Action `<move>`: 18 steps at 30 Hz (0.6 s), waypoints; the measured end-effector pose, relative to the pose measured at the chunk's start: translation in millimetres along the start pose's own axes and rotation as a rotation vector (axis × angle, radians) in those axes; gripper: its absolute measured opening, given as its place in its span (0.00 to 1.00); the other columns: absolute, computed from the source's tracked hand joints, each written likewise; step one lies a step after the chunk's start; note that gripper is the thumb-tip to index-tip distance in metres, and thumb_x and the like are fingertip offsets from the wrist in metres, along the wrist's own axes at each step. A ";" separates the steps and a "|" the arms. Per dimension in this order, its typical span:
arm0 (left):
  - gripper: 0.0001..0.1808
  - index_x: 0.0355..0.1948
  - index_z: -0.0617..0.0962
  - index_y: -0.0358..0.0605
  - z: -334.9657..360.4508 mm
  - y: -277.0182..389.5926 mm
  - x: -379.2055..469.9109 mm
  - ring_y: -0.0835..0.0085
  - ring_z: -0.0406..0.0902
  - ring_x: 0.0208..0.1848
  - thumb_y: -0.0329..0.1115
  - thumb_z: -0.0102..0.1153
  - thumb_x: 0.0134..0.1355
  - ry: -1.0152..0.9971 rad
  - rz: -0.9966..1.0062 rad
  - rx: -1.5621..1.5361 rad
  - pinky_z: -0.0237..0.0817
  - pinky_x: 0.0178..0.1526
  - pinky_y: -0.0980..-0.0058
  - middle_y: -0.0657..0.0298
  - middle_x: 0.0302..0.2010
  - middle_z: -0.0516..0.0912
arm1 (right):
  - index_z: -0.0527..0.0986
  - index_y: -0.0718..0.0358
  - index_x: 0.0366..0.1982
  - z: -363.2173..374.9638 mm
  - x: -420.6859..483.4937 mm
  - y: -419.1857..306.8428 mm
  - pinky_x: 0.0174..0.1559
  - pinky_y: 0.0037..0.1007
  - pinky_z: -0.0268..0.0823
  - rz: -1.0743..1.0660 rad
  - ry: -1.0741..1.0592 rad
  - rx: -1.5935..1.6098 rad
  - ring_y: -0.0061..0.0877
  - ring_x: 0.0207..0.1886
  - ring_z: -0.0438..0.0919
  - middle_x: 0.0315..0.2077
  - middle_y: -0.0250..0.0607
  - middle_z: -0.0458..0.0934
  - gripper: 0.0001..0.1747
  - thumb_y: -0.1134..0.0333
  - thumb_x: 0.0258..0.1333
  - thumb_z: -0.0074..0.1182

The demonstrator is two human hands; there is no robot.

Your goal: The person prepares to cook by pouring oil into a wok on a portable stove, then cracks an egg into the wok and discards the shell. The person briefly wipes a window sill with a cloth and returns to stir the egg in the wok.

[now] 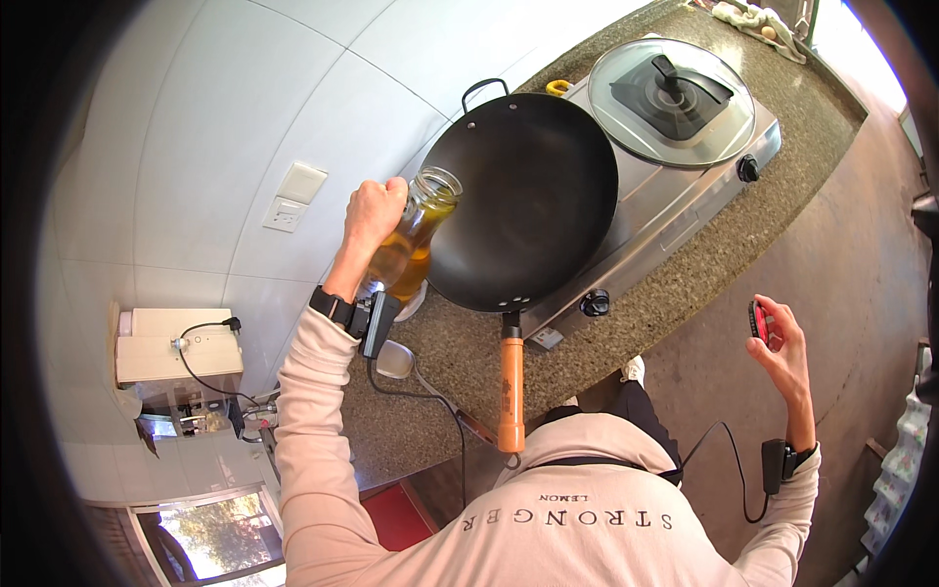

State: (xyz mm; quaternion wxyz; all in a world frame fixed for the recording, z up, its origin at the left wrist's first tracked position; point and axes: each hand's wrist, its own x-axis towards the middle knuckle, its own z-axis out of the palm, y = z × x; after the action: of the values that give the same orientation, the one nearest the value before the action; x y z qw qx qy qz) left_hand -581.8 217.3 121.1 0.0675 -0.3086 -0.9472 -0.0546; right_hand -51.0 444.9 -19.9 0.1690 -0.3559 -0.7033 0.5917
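My left hand (376, 209) grips a glass jug of yellow-brown oil (418, 242) by its handle side. The jug's mouth is uncovered and tilts a little towards the left rim of a black wok (528, 191). My right hand (783, 345) is raised over the floor, pinching a round red and black lid (759, 321) between thumb and fingers. The wok sits on the stove's left burner and looks bare inside; its wooden handle (512, 396) points towards me. A spatula (396, 359) lies on the counter below the jug, partly hidden by a cable.
A glass lid (616, 88) with a black knob covers the right burner of the steel gas stove (660, 198). The granite counter (733, 242) has its edge before me. A cloth (755, 26) lies at its far end. Wall sockets (285, 214) are left of the jug.
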 end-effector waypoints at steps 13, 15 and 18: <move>0.28 0.23 0.80 0.25 -1.1 9.1 8.5 0.40 0.79 0.36 0.46 0.43 0.57 -0.125 -0.072 -0.002 0.70 0.45 0.53 0.34 0.27 0.78 | 0.72 0.65 0.56 -0.5 -2.0 8.0 0.35 0.17 0.63 0.021 0.001 -0.005 0.13 0.36 0.68 0.41 0.28 0.68 0.34 0.63 0.45 0.67; 0.28 0.27 0.81 0.24 -4.0 13.0 8.9 0.34 0.78 0.43 0.46 0.42 0.57 -0.177 -0.090 -0.014 0.70 0.50 0.51 0.28 0.33 0.79 | 0.73 0.65 0.56 -0.4 -2.3 9.0 0.35 0.17 0.63 0.016 0.005 -0.002 0.13 0.36 0.68 0.41 0.28 0.68 0.34 0.63 0.45 0.66; 0.28 0.27 0.81 0.24 -5.0 16.1 9.8 0.34 0.78 0.43 0.45 0.42 0.57 -0.190 -0.084 -0.014 0.70 0.50 0.51 0.28 0.33 0.78 | 0.73 0.64 0.56 -0.1 -2.9 10.1 0.36 0.18 0.63 0.020 0.005 0.003 0.14 0.35 0.68 0.41 0.28 0.68 0.34 0.64 0.44 0.66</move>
State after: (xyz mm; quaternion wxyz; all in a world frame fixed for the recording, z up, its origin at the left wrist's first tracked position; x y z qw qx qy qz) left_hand -579.7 235.1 128.6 -0.0270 -0.2728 -0.9611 -0.0343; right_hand -45.9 443.4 -29.0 0.1656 -0.3641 -0.6985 0.5934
